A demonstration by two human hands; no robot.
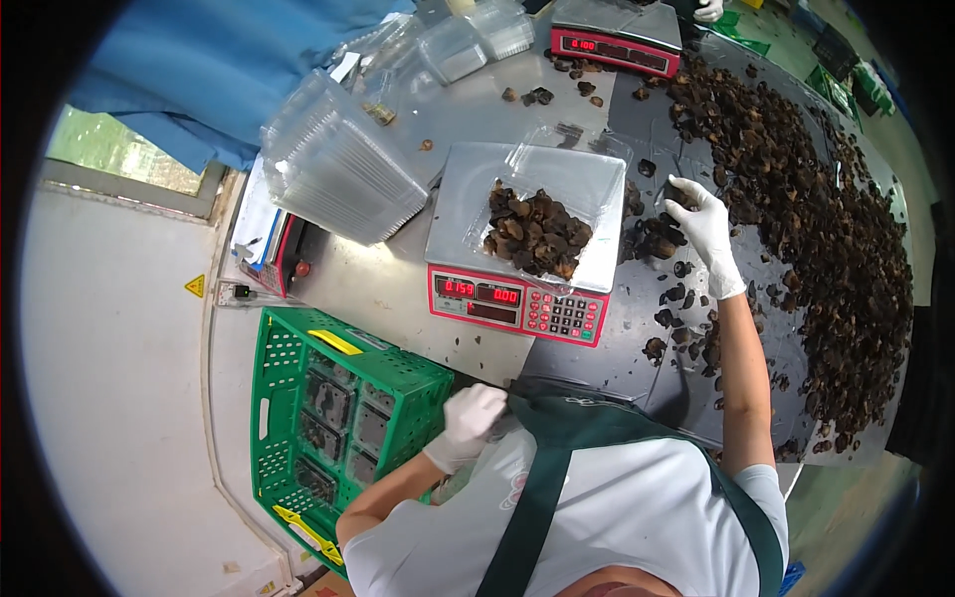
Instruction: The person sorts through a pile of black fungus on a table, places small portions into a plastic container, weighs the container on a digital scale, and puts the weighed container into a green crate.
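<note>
My right hand (pixel 704 227), in a white glove, reaches over the dark tabletop to the right of the scale. Its thumb and forefinger are apart, with nothing visible between them. Just below its fingers lies a small heap of dark brown dried mushrooms (pixel 657 239). On the steel pan of the red-fronted scale (pixel 448 214) rests an open clear plastic tray (pixel 589 204) with a mound of mushrooms (pixel 537 231). My gloved left hand (pixel 472 416) is closed near the apron, beside the green crate; whatever it holds, if anything, is hidden.
A tall stack of clear trays (pixel 343 164) leans left of the scale. The green crate (pixel 274 363) holds several packed clear boxes (pixel 323 438). Mushrooms (pixel 816 239) spread thickly along the right. At the back are another scale (pixel 617 40) and another person's gloved hand (pixel 709 10).
</note>
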